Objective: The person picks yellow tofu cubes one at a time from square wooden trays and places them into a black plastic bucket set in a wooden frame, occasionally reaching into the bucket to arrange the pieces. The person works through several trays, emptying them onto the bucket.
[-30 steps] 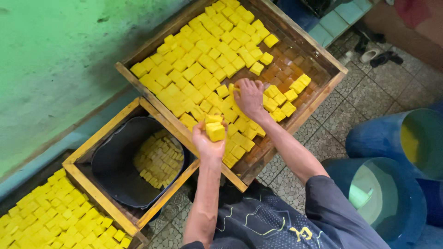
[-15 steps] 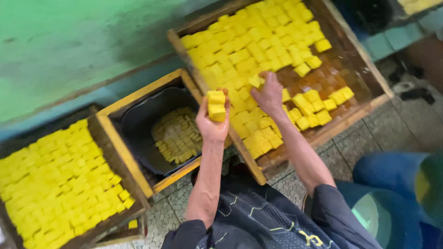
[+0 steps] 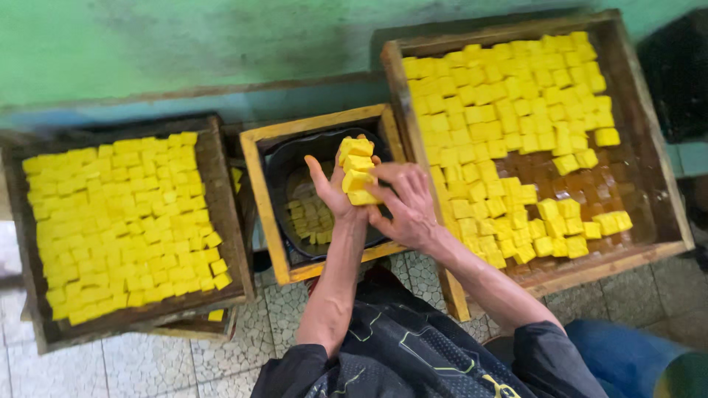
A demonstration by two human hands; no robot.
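Note:
My left hand (image 3: pixel 330 189) holds a short stack of yellow cubes (image 3: pixel 356 171) above the black tub (image 3: pixel 289 163) that sits inside a small wooden frame (image 3: pixel 267 214). My right hand (image 3: pixel 403 203) presses against the bottom cube of that same stack from the right. More yellow cubes (image 3: pixel 310 216) lie in the bottom of the tub. To the right stands a large wooden tray (image 3: pixel 644 158) mostly filled with yellow cubes (image 3: pixel 501 103), with a bare brown patch near its front.
A second wooden tray (image 3: pixel 227 221) packed with yellow cubes (image 3: pixel 122 221) lies at the left. A green wall runs along the back. The floor below is patterned tile. A blue container edge shows at the lower right.
My right hand has left the big tray and joined my left hand on the stack. The stack has moved left over the tub. The camera view has shifted right.

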